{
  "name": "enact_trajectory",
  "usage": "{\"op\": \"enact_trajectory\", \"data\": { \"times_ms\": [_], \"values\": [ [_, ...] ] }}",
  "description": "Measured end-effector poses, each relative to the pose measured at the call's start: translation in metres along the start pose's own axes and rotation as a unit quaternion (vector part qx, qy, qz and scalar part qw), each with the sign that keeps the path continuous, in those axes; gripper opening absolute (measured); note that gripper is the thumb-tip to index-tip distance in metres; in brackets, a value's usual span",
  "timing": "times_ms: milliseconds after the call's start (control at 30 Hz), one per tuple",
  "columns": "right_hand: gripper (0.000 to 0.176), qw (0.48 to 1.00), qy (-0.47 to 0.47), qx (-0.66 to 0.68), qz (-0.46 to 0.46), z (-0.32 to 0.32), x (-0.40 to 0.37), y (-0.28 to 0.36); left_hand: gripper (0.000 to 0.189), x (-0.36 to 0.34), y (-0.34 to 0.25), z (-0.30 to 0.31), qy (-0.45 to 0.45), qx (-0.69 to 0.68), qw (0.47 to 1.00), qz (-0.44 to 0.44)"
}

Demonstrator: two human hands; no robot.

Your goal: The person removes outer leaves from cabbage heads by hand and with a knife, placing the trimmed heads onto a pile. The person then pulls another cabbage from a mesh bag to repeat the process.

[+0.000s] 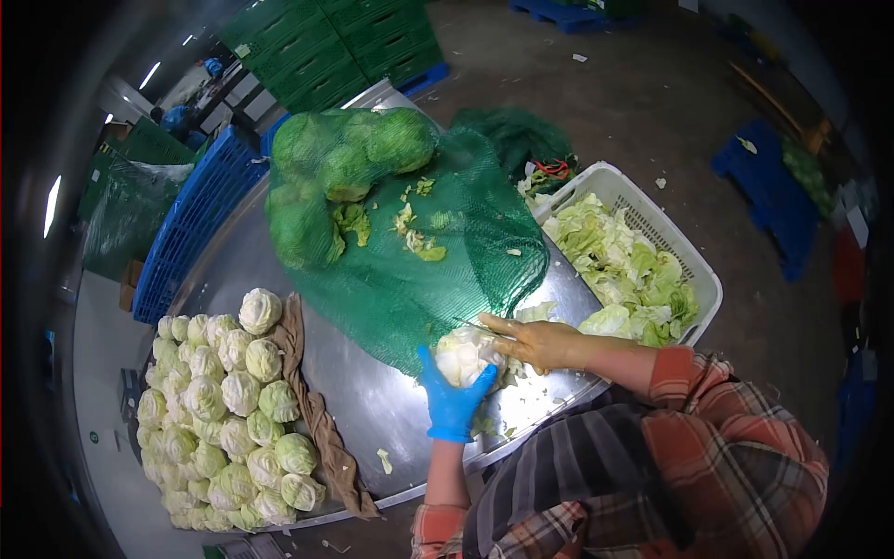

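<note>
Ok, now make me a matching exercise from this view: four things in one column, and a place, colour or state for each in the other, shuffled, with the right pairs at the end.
Column one
1. White crate
2. Brown cloth
3. Green mesh bag
4. Left hand

Column two
A. Lies along the edge of the cabbage heap
B. Wears a blue glove
C. Has whole green cabbages under its netting
D. Piled with loose leaves

Right pairs: 1-D, 2-A, 3-C, 4-B.
</note>
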State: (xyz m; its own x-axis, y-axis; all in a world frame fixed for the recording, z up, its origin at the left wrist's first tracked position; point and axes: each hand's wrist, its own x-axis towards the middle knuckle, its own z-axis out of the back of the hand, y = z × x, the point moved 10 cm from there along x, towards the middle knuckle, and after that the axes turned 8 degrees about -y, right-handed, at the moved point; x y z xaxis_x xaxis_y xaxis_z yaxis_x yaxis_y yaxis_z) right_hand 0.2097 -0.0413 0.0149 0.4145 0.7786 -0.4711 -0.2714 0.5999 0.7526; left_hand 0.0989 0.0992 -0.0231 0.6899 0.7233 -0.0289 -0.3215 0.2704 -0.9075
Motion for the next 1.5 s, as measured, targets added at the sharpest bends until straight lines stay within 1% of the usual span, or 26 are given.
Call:
{"op": "enact_trajectory", "data": {
  "times_ms": [33, 133, 233, 333, 400, 467, 567, 600, 633, 700, 733, 833, 867, 933, 967, 1000, 1033, 1067, 1100, 1133, 1200, 1233, 1300, 1367, 1400, 1500],
  "values": [
    [0.064, 1.0, -0.009, -0.022, -0.012, 0.001, 0.0, -0.002, 0.122, -0.002, -0.007, 0.0, -0.006, 0.006, 1.0, 0.008],
    [0.066, 0.983, -0.122, -0.074, 0.115, -0.006, 0.015, -0.003, 0.122, -0.003, -0.016, -0.004, 0.002, 0.005, 1.0, 0.021],
    [0.066, 0.991, -0.067, -0.104, 0.054, -0.008, 0.016, -0.004, 0.122, -0.003, -0.014, -0.005, -0.005, 0.035, 0.999, 0.008],
    [0.064, 0.99, -0.075, -0.098, 0.066, -0.005, 0.019, 0.0, 0.122, -0.004, -0.014, -0.006, -0.007, 0.071, 0.997, -0.011],
    [0.064, 0.983, -0.086, -0.145, 0.077, -0.004, 0.029, -0.003, 0.123, -0.006, -0.017, -0.008, 0.001, 0.088, 0.996, -0.03],
    [0.056, 0.989, -0.136, 0.021, -0.057, 0.015, 0.037, -0.031, 0.122, -0.012, -0.024, -0.011, 0.012, 0.101, 0.993, -0.06],
    [0.057, 0.979, -0.128, 0.127, -0.097, 0.023, 0.052, -0.068, 0.121, -0.027, -0.016, -0.003, 0.051, 0.049, 0.988, -0.141],
    [0.056, 0.971, -0.128, 0.168, -0.111, 0.022, 0.054, -0.084, 0.12, -0.03, 0.004, 0.004, 0.085, -0.036, 0.991, -0.096],
    [0.056, 0.962, -0.142, 0.204, -0.113, 0.02, 0.054, -0.097, 0.12, -0.031, 0.006, 0.01, 0.115, -0.1, 0.988, -0.034],
    [0.055, 0.942, -0.162, 0.271, -0.118, 0.011, 0.049, -0.11, 0.121, -0.046, 0.008, 0.023, 0.164, -0.23, 0.955, 0.094],
    [0.054, 0.937, -0.146, 0.285, -0.14, 0.006, 0.046, -0.115, 0.125, -0.048, 0.02, 0.027, 0.142, -0.248, 0.954, 0.095],
    [0.057, 0.952, -0.188, 0.193, -0.144, 0.03, 0.031, -0.103, 0.127, -0.048, 0.023, 0.028, 0.045, -0.198, 0.975, 0.089],
    [0.062, 0.956, -0.211, 0.146, -0.144, 0.048, 0.024, -0.092, 0.129, -0.047, 0.025, 0.025, 0.021, -0.177, 0.981, 0.078],
    [0.065, 0.973, -0.223, -0.013, -0.059, 0.066, 0.013, -0.059, 0.13, -0.04, 0.025, 0.018, -0.012, -0.118, 0.991, 0.058],
    [0.067, 0.969, -0.227, -0.093, -0.017, 0.07, 0.011, -0.045, 0.131, -0.035, 0.024, 0.015, -0.027, -0.088, 0.995, 0.048],
    [0.071, 0.979, -0.18, -0.078, 0.059, 0.051, 0.009, -0.027, 0.13, -0.029, 0.02, 0.013, -0.049, -0.02, 0.998, 0.021],
    [0.073, 0.989, -0.037, -0.137, -0.039, 0.034, -0.009, 0.001, 0.128, -0.025, 0.014, 0.011, -0.055, 0.001, 0.998, 0.014],
    [0.076, 0.992, 0.002, -0.13, 0.0, 0.015, -0.011, 0.014, 0.125, -0.022, 0.005, 0.009, -0.061, 0.022, 0.998, 0.005],
    [0.074, 0.99, -0.011, -0.127, 0.053, 0.004, -0.009, 0.022, 0.123, -0.019, -0.004, 0.008, -0.068, 0.044, 0.997, -0.003],
    [0.073, 0.986, -0.025, -0.126, 0.106, -0.007, -0.009, 0.03, 0.121, -0.018, -0.015, 0.006, -0.063, 0.025, 0.998, -0.014],
    [0.067, 0.971, -0.049, -0.161, 0.171, -0.024, 0.008, 0.028, 0.118, -0.019, -0.032, 0.004, -0.057, -0.013, 0.998, -0.032],
    [0.064, 0.958, -0.064, -0.191, 0.203, -0.028, 0.015, 0.03, 0.119, -0.02, -0.032, 0.006, -0.072, 0.021, 0.997, -0.033],
    [0.058, 0.955, -0.063, -0.206, 0.204, -0.031, 0.021, 0.032, 0.119, -0.023, -0.031, 0.009, -0.102, 0.088, 0.99, -0.036],
    [0.051, 0.974, -0.037, -0.176, 0.139, -0.025, 0.029, 0.032, 0.12, -0.019, -0.022, 0.009, -0.106, 0.133, 0.985, -0.011],
    [0.046, 0.974, -0.05, -0.175, 0.133, -0.018, 0.028, 0.036, 0.12, -0.016, -0.02, 0.008, -0.108, 0.154, 0.982, -0.002],
    [0.046, 0.965, -0.103, -0.192, 0.148, -0.006, 0.063, 0.002, 0.121, -0.016, -0.029, 0.001, -0.08, 0.202, 0.976, -0.022]
  ]
}}
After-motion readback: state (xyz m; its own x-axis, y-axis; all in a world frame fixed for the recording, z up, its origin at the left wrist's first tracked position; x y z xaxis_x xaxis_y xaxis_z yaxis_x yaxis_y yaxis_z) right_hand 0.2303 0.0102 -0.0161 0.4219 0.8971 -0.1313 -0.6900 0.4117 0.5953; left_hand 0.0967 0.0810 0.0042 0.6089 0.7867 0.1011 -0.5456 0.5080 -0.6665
